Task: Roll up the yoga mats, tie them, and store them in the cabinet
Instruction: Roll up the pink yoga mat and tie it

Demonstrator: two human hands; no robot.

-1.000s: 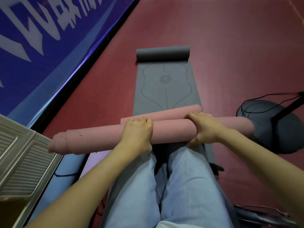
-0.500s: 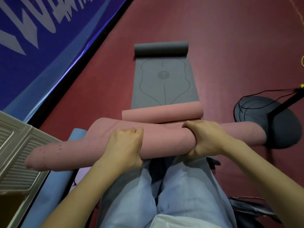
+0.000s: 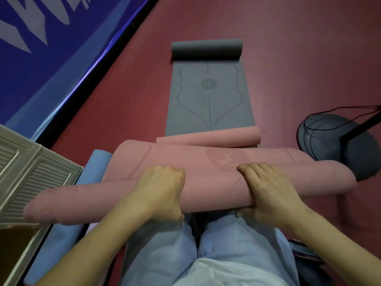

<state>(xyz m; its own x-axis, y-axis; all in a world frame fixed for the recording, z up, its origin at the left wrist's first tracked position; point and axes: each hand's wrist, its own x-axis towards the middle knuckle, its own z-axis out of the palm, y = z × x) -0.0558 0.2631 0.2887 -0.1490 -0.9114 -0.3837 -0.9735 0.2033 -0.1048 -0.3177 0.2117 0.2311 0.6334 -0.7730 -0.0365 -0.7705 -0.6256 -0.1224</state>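
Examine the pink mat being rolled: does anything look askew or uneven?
Yes. The pink mat is rolled unevenly: its left end is thin while the middle, gripped by the left hand and right hand, bulges.

— What stays unseen?
— The left hand's (image 3: 159,193) fingertips curl behind the pink mat (image 3: 208,178); the cabinet (image 3: 26,172) and fan base (image 3: 338,147) run past the edges.

Both hands are on the pink mat (image 3: 206,182) across the knees: left hand (image 3: 160,193) curled over the roll, right hand (image 3: 266,190) gripping at three o'clock of it. At twelve o'clock, a grey mat (image 3: 208,96) lies half-rolled on the red floor (image 3: 288,58). At nine o'clock, a louvred cabinet door (image 3: 31,178).
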